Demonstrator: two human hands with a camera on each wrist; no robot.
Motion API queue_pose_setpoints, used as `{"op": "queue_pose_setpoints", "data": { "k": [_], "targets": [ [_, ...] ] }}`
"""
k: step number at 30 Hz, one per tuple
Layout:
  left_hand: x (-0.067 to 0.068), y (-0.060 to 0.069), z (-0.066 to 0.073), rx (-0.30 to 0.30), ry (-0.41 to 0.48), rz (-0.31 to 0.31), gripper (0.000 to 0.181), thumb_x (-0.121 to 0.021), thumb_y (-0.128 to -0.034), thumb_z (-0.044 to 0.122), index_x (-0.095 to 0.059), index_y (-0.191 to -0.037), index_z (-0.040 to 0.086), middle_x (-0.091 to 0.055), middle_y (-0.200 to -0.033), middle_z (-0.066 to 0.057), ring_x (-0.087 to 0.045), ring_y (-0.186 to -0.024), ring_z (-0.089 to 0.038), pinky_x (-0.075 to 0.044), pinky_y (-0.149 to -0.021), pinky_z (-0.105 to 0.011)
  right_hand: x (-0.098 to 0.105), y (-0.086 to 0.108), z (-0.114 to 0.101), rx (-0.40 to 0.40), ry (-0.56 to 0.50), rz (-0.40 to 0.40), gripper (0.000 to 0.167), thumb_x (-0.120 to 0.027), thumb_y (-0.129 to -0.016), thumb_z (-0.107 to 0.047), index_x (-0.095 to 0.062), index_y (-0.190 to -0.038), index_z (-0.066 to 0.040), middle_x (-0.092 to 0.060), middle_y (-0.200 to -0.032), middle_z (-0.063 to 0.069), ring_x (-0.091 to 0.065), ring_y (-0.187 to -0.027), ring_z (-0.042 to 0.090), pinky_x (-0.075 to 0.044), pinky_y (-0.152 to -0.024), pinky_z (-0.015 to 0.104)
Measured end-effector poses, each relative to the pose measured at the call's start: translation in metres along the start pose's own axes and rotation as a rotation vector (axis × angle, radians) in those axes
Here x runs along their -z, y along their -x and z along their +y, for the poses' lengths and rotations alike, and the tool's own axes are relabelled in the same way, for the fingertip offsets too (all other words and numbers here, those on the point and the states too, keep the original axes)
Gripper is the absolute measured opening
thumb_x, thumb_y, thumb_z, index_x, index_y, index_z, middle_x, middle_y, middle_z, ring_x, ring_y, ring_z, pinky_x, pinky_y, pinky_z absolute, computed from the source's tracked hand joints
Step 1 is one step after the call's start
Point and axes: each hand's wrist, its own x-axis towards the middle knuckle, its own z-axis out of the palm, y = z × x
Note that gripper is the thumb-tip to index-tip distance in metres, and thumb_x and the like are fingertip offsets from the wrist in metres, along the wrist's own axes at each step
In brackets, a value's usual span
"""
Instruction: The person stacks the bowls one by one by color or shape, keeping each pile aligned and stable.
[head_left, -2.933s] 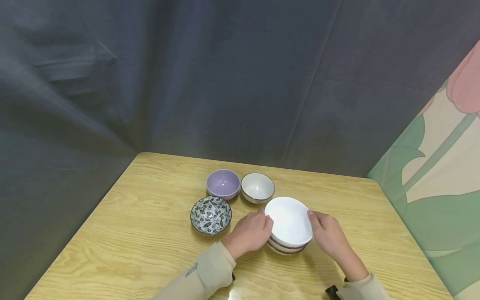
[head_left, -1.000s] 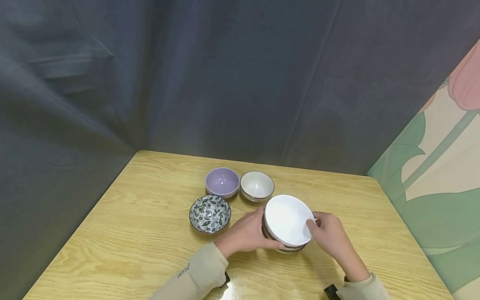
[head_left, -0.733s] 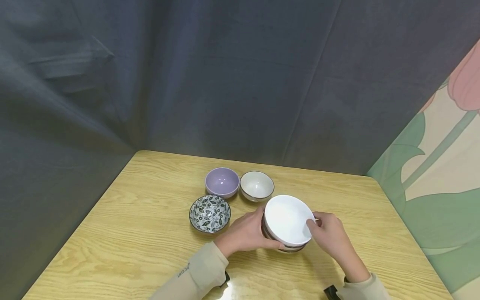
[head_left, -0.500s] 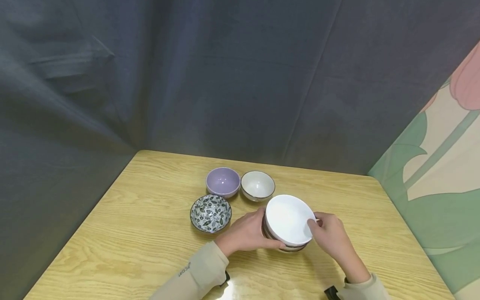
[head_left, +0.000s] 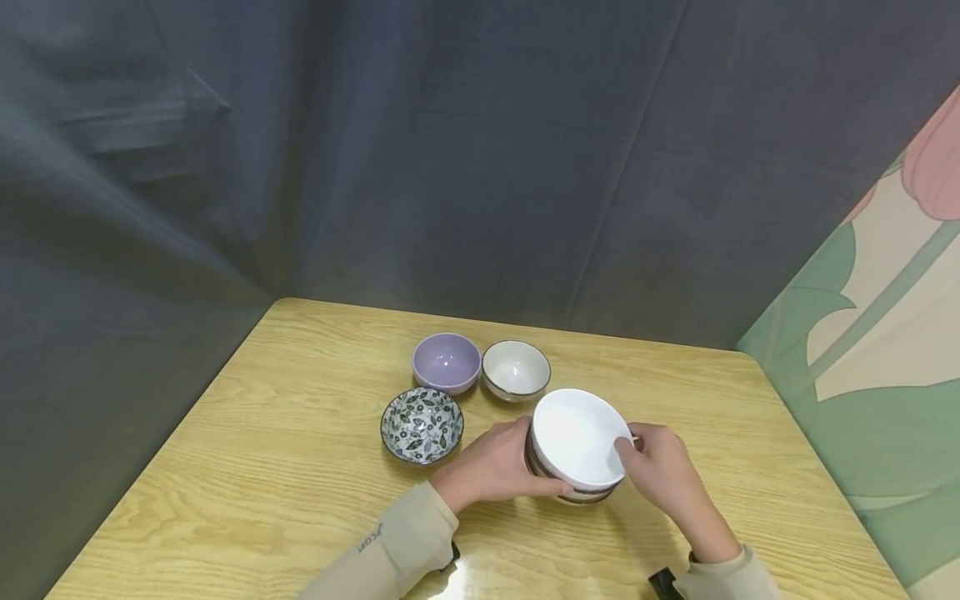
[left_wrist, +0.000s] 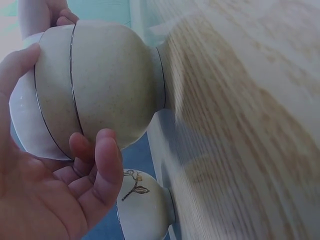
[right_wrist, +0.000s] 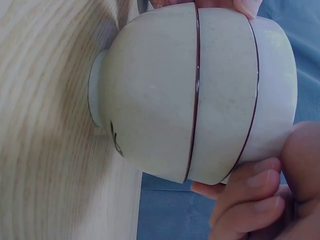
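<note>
A white bowl [head_left: 578, 437] sits tilted on top of two nested cream bowls with dark rims, making a stack. In the left wrist view, the foot of the lowest cream bowl [left_wrist: 112, 80] meets the tabletop. My left hand [head_left: 495, 467] grips the stack's left side, its thumb across the front near the rims and its fingers round the back. On the right, my right hand [head_left: 662, 467] pinches the white bowl's rim, thumb over the inside. The right wrist view shows that hand's curled fingers [right_wrist: 250, 195] beside the upper bowls.
Behind the stack stand a purple bowl [head_left: 447, 364] and a dark-rimmed off-white bowl [head_left: 516, 370], close together. A leaf-patterned bowl [head_left: 422, 426] is left of the stack. The wooden table [head_left: 247, 467] ends at a dark curtain [head_left: 480, 167]; a floral panel [head_left: 885, 333] is at right.
Since the earliest frame, my left hand has shifted from the white bowl's rim to round the stack's side. My right thumb has moved over the rim. The last second shows almost no movement.
</note>
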Motion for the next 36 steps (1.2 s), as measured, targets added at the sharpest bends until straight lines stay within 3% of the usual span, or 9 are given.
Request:
{"op": "queue_pose_setpoints", "data": {
  "k": [11,18,26,36],
  "targets": [
    [-0.0031,0.0010,0.0024,0.041,-0.065,0.029,0.098,-0.079,-0.0684,0.069,-0.048,-0.143,0.013,-0.064,-0.128,-0.003,-0.063,-0.110,-0.012,-0.053,-0.090,-0.030,0.0019,-0.0004,-0.0014,-0.009,0.017,-0.018,0.036,-0.051,-0.095,-0.011,-0.066,-0.119,0.011,-0.053,-0.056,0.002,-0.043,-0.051,0.015,-0.041,-0.048,0.028],
    [-0.0039,0.0017,0.0028,0.052,-0.075,0.033,0.099,-0.079,-0.0674,0.070,-0.048,-0.142,0.013,-0.064,-0.126,-0.003,-0.064,-0.109,-0.012,-0.053,-0.089,-0.030,0.0023,-0.0002,-0.0012,0.000,0.020,-0.021,0.034,-0.052,-0.095,-0.011,-0.067,-0.117,0.010,-0.048,-0.053,0.001,-0.040,-0.049,0.013,-0.039,-0.046,0.026],
    [-0.0048,0.0023,0.0041,0.057,-0.089,0.045,0.100,-0.079,-0.0670,0.071,-0.049,-0.141,0.011,-0.065,-0.125,-0.005,-0.065,-0.107,-0.014,-0.054,-0.086,-0.031,0.0032,-0.0002,0.0003,0.022,0.018,-0.029,0.034,-0.053,-0.096,-0.010,-0.066,-0.118,0.012,-0.056,-0.057,0.002,-0.042,-0.050,0.013,-0.040,-0.047,0.026],
    [-0.0058,0.0036,0.0070,0.070,-0.095,0.044,0.103,-0.080,-0.0656,0.070,-0.047,-0.142,0.010,-0.064,-0.125,-0.005,-0.065,-0.105,-0.014,-0.055,-0.084,-0.031,0.0021,-0.0010,0.0004,0.025,0.017,-0.017,0.032,-0.052,-0.094,-0.010,-0.069,-0.114,0.010,-0.046,-0.052,0.000,-0.039,-0.049,0.013,-0.037,-0.045,0.026]
  ]
}}
